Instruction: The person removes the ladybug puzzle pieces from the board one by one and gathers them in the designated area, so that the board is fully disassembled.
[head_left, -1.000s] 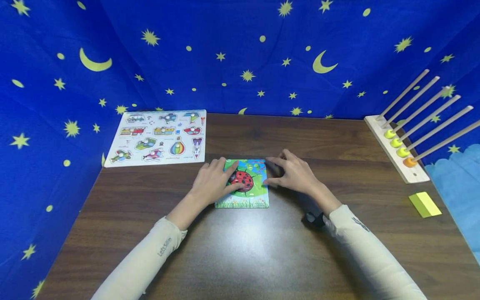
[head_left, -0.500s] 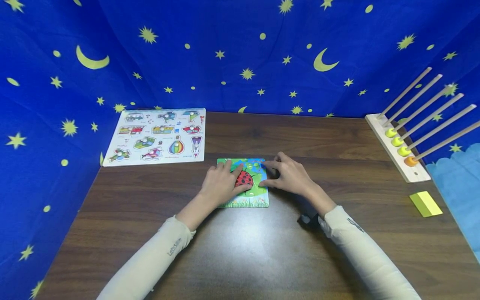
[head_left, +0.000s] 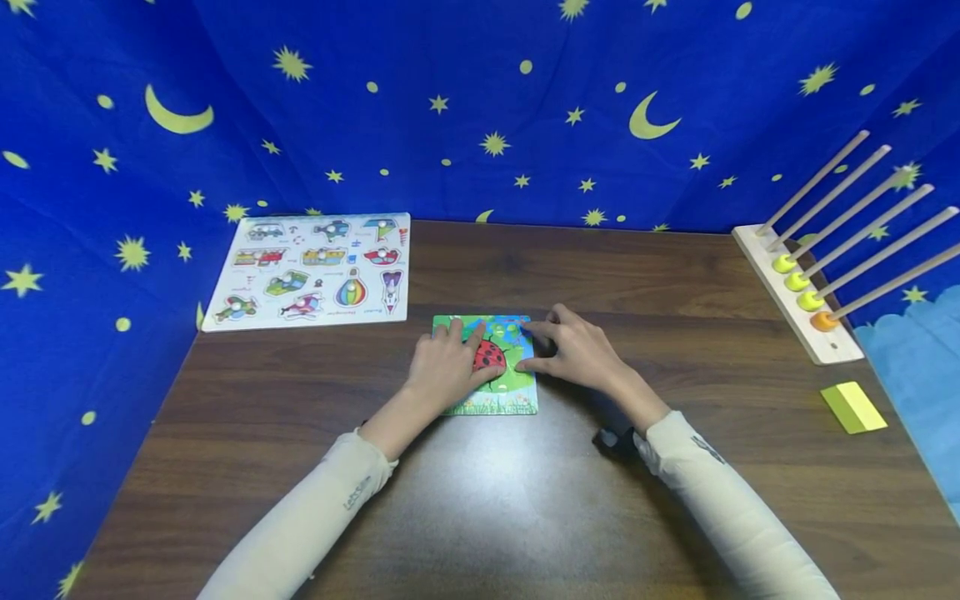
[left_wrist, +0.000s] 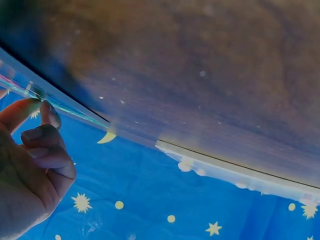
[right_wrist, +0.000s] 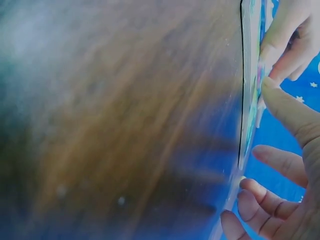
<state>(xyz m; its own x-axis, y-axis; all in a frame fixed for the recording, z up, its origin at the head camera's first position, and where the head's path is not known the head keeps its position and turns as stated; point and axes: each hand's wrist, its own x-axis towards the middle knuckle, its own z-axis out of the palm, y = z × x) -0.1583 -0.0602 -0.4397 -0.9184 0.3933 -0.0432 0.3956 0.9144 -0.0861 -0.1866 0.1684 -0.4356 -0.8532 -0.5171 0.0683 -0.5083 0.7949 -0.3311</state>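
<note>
A square ladybug jigsaw puzzle [head_left: 517, 392] lies flat on the table, green and blue with a grass strip along its near side. My left hand [head_left: 444, 365] rests over its left part, with thumb and forefinger reaching onto the red ladybug and hiding some of it. From the right comes my right hand [head_left: 581, 352], its thumb and forefinger spread and their tips at the puzzle's right edge. In the left wrist view my left hand [left_wrist: 35, 170] has fingertips at the puzzle's face. The right wrist view shows my right hand [right_wrist: 285, 185] with its thumb tip against the puzzle's surface.
A white vehicle peg puzzle board [head_left: 315, 271] lies at the back left. On the right stands a wooden base [head_left: 795, 292] with several upright rods and yellow and orange beads. A yellow block [head_left: 853, 408] sits near the right table edge. A blue starry cloth hangs behind.
My left hand has slid right, further over the ladybug puzzle. My right hand has shifted slightly left, bringing its fingertips onto the puzzle's right edge. The camera view has shifted a little.
</note>
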